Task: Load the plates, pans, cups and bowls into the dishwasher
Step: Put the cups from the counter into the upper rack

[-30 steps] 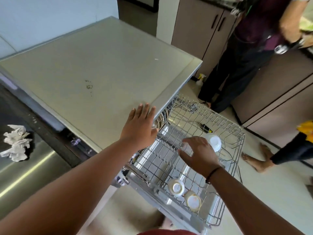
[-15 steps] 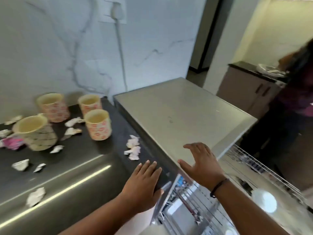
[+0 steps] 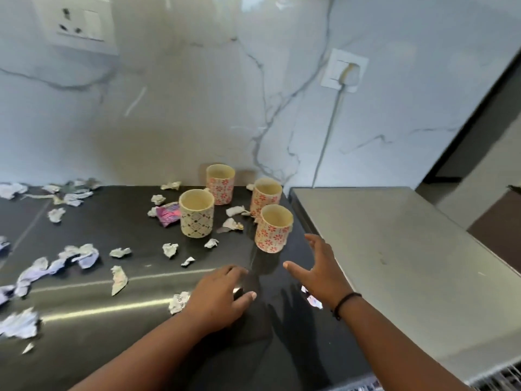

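Head view. I count four cups standing upright on the dark table (image 3: 93, 320), all open side up. Three carry a red flower print: the nearest cup (image 3: 273, 229) stands at the table's right edge, a second red cup (image 3: 265, 195) just behind it, a third red cup (image 3: 220, 184) furthest back near the wall. The fourth cup (image 3: 196, 213) has a darker diamond print and stands left of the others.

My right hand (image 3: 320, 273) hovers just short of the nearest cup, fingers (image 3: 315, 241) spread and lightly curved, thumb out to the left, holding nothing; a black band sits on the wrist. My left hand (image 3: 218, 296) rests low over the table, fingers relaxed and loosely together, also holding nothing; I cannot tell whether the palm touches the surface.

Crumpled paper scraps (image 3: 76, 256) are strewn across the table, more than a dozen, too many and too blurred for an exact count; several lie between the cups. One pink wrapper (image 3: 168, 213) lies touching the left side of the diamond cup. Nothing lies between my right hand and the nearest cup.

The grey dishwasher top (image 3: 394, 249) adjoins the table on the right. Two wall sockets: one socket (image 3: 80, 24) upper left, one plugged socket (image 3: 344, 70) with a cable running down behind the dishwasher. A sliver of wire rack (image 3: 499, 378) shows bottom right.
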